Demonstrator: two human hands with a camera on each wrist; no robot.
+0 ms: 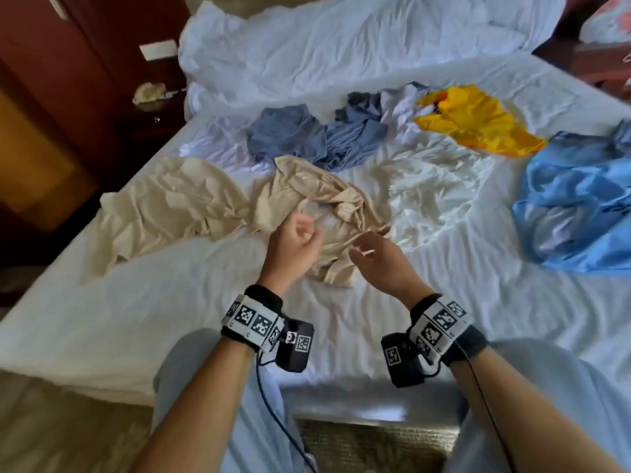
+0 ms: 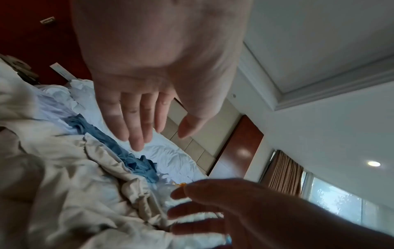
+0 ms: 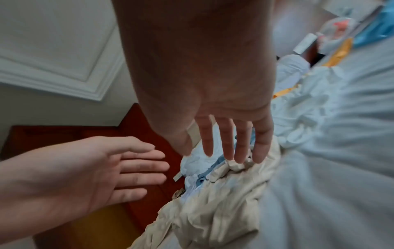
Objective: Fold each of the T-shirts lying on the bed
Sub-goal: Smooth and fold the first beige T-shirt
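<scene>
A crumpled beige T-shirt (image 1: 307, 196) lies mid-bed, with a second beige one (image 1: 170, 203) to its left. My left hand (image 1: 297, 237) hovers over the beige shirt's near part, fingers straight and holding nothing; the left wrist view shows it (image 2: 145, 124) above the beige cloth (image 2: 74, 193). My right hand (image 1: 368, 249) hovers just to the right, fingers spread, also holding nothing. In the right wrist view its fingertips (image 3: 230, 151) hang close over the beige shirt (image 3: 213, 210); I cannot tell whether they touch it. Grey-blue (image 1: 286, 134), yellow (image 1: 474, 121), bright blue (image 1: 577, 199) and white (image 1: 433, 179) shirts lie crumpled farther off.
A rumpled white duvet (image 1: 341, 46) covers the far end of the bed. A dark wooden nightstand (image 1: 150, 107) and wall panel stand at the left. White sheet (image 1: 170, 302) spreads between me and the shirts. The bed's near edge (image 1: 341, 394) is at my legs.
</scene>
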